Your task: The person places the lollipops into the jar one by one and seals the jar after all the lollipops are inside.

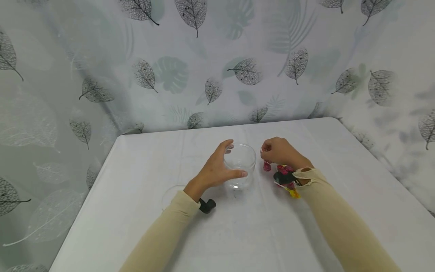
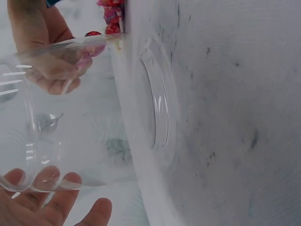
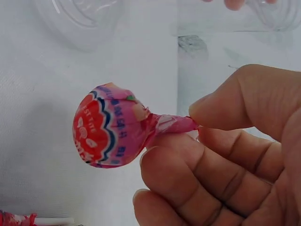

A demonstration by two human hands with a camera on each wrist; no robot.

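My left hand (image 1: 219,168) is curled round a clear, round jar (image 1: 239,185), with the thumb on its near side and the fingers at the far side. The jar stands upright with its mouth facing up. Just right of it, my right hand (image 1: 280,151) pinches a wrapped lollipop (image 3: 110,127) between thumb and fingers. Its pink and red head hangs downward in the head view, outside the jar. Under the right wrist lies a small pile of wrapped lollipops (image 1: 293,192) in red, pink and yellow, partly hidden by the wrist camera.
A clear round lid (image 1: 170,194) lies flat on the white table (image 1: 238,238), left of the jar and partly behind the left forearm. Leaf-patterned cloth (image 1: 217,64) hangs along the back and both sides of the table.
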